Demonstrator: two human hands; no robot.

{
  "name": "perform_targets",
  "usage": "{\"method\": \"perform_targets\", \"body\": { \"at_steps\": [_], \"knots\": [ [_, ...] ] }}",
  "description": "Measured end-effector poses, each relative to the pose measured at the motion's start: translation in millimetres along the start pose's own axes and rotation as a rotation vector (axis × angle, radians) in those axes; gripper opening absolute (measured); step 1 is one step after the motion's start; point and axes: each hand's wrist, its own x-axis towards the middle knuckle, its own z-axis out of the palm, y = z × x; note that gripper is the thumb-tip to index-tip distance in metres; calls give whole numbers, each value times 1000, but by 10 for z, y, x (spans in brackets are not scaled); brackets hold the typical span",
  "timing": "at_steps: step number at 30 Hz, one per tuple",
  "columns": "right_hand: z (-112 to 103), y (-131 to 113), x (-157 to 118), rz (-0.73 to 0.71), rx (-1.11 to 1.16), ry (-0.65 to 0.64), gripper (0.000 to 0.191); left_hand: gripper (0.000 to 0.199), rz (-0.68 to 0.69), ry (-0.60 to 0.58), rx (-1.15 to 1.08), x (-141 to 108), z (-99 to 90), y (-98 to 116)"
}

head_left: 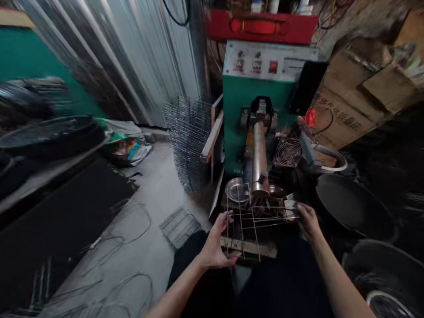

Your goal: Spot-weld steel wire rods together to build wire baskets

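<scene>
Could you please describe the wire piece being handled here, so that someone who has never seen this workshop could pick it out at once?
At the foot of the green machine, just below its steel cylinder, the person's left hand and right hand hold a wire grid. Unlike the tall stack of wire grids beside the machine and the flat grid on the floor, it is held up between both hands.

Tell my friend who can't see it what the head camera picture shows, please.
The left hand and right hand hold a wire frame in front of a green machine with a shiny metal cylinder. A stack of wire racks stands beside the machine, and loose wires lie on the floor.
</scene>
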Motion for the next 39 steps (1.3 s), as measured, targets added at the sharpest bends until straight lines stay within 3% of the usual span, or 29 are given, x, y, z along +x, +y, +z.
{"method": "perform_targets", "body": {
  "at_steps": [4, 10, 14, 18, 21, 24, 28, 31, 35, 39],
  "knots": [
    [-65, 0, -8, -71, -51, -88, 58, 114, 4, 14, 27, 92, -23, 63],
    [-28, -28, -6, -169, -117, -151, 64, 106, -1, 27, 31, 206, -28, 189],
    [-75, -101, -190, -160, -133, -179, 65, 110, -47, 32, -42, 17, 30, 322],
    [-339, -227, -520, -169, -354, -370, 64, 109, -222, 100, -249, -323, 11, 498],
    [-529, -313, -669, -67, -593, -521, 59, 101, -419, 189, -460, -459, -97, 638],
    [-600, -339, -656, 142, -729, -628, 62, 104, -520, 148, -568, -465, -219, 777],
    [-631, -265, -522, 340, -815, -773, 80, 128, -355, -117, -517, -473, -311, 939],
    [-678, -159, -480, 413, -825, -888, 81, 144, -261, -260, -378, -547, -339, 1001],
    [-723, -27, -503, 547, -849, -992, 84, 138, -328, -160, -136, -609, -279, 934],
    [-700, -53, -464, 392, -895, -968, 67, 120, -384, -32, -109, -559, -131, 764]
  ]
}}
